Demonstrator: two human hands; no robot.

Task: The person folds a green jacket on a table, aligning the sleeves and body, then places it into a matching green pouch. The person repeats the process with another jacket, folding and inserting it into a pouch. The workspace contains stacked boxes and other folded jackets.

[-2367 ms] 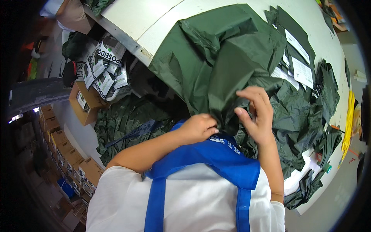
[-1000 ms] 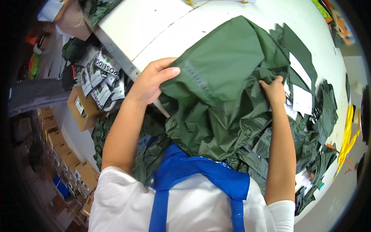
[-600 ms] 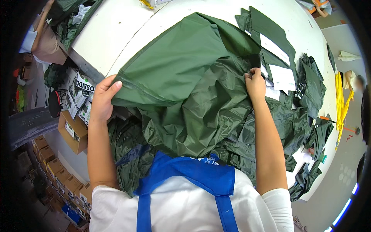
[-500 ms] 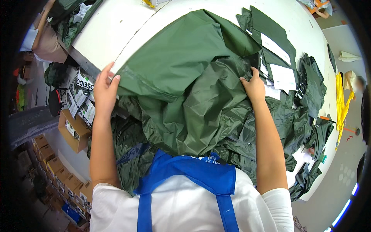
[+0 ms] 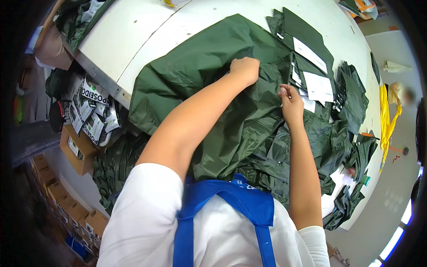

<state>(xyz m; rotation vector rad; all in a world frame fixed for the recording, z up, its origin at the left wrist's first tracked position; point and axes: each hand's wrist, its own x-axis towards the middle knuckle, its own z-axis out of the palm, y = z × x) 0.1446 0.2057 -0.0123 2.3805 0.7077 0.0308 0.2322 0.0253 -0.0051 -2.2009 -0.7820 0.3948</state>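
Observation:
A large piece of dark green waterproof fabric spreads over the table in front of me, with its near part crumpled toward my apron. My left hand reaches across to the middle of it, fingers curled into the cloth. Beside the fabric's right edge, my right hand is closed in a pinch. Something small and dark shows between its thumb and fingers, too little to name. Folds hide the fabric beneath my left forearm.
Folded green pieces with white paper sheets lie at the back right. More crumpled green fabric covers the right side. Beyond the table's left edge are printed plastic packages and a cardboard box. Stacked cartons stand lower left.
My left hand has left the fabric's left edge and moved right, onto its middle. The fabric's left part has dropped flatter. My right hand has shifted slightly down and its fingers have closed.

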